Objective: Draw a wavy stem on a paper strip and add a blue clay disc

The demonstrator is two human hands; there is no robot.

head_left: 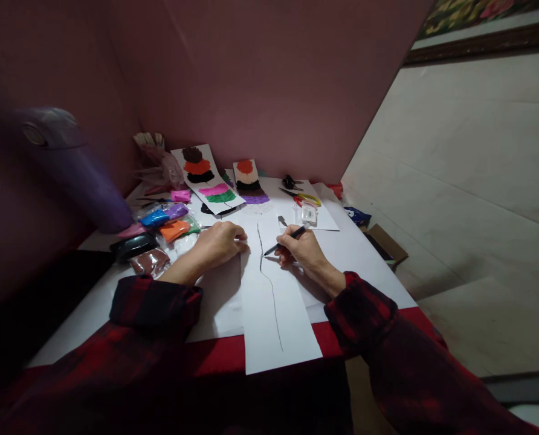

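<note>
A long white strip of paper (pixel 274 314) lies in front of me on the table, with a thin wavy black line drawn down its middle. My right hand (pixel 302 249) grips a black pen (pixel 285 240) whose tip touches the line near the strip's upper part. My left hand (pixel 222 241) rests on the strip's left edge with fingers curled, pressing it down. Both sleeves are red and black plaid.
Bags of coloured clay (pixel 167 219) lie at the left, by a black case (pixel 133 245). Two painted cards (pixel 206 178) lean at the back wall. Scissors with a yellow handle (pixel 306 199) lie behind. A cardboard box (pixel 385 241) sits off the table's right edge.
</note>
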